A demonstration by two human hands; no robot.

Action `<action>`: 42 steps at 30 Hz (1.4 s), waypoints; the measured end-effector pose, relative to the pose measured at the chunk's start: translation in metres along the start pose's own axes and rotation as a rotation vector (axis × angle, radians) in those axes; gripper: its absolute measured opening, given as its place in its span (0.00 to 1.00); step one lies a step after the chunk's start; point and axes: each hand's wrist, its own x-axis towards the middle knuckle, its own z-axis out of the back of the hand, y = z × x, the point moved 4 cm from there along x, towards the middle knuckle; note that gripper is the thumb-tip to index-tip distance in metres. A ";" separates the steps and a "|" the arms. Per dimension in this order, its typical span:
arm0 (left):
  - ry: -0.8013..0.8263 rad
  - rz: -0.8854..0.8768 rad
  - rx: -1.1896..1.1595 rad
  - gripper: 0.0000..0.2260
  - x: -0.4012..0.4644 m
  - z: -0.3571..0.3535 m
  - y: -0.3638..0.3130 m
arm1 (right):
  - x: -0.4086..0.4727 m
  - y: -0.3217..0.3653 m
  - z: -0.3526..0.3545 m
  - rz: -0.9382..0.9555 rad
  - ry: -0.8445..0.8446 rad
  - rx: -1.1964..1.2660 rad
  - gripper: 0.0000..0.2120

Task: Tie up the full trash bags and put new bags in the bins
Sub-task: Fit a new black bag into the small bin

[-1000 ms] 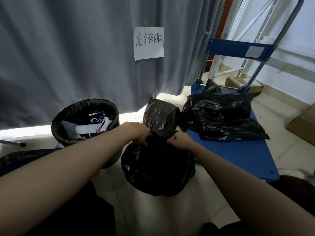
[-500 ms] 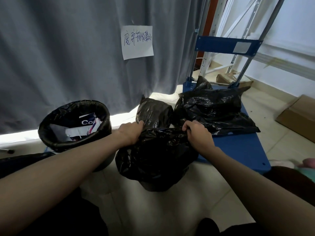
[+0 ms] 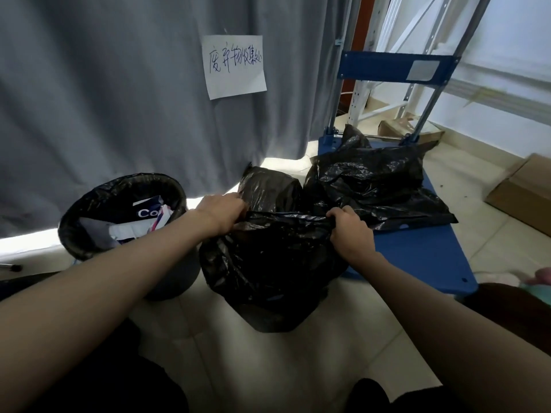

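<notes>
The left hand point(image 3: 222, 214) and the right hand point(image 3: 350, 231) are each curled round one end of the top edge of a black trash bag point(image 3: 268, 272), which is pinched at both corners and drawn taut between them. A second ago the two hands were held close together over a gathered neck; they are now pulled well apart, so that the rim is stretched into a flat band. From this it is judged that the mouth is being flattened and two ends prepared for knotting; no knot is seen yet.

The bag is rested on the pale floor point(image 3: 268, 368), just in front of the person, and appears full and rounded. Just behind it a smaller filled black bag point(image 3: 268, 189) is stood, and to the right a crumpled black bag point(image 3: 372, 183) is laid on a blue trolley point(image 3: 417, 257). To the left a bin point(image 3: 125, 222) is placed, lined in black and loaded with paper and packaging; its liner is judged to be untied. Behind everything a grey curtain point(image 3: 104, 99) is hung, with a handwritten paper note point(image 3: 234, 67) fixed to it. A cardboard box point(image 3: 524, 195) is seen at far right.
</notes>
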 end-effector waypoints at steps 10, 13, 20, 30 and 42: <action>0.003 0.070 0.125 0.18 0.014 -0.011 0.011 | 0.011 0.021 -0.010 0.021 -0.129 0.082 0.08; -0.029 0.058 0.179 0.15 0.021 -0.010 0.008 | 0.015 0.025 -0.010 0.023 -0.138 0.019 0.06; 0.041 -0.033 0.329 0.15 0.034 -0.031 -0.008 | 0.020 0.019 -0.026 -0.066 0.086 -0.106 0.04; 0.243 0.045 0.357 0.13 0.019 -0.036 0.011 | 0.013 0.010 -0.030 -0.145 0.322 -0.207 0.16; 0.008 -0.277 -0.167 0.08 -0.046 -0.004 -0.020 | -0.044 0.074 0.024 0.264 0.224 0.004 0.06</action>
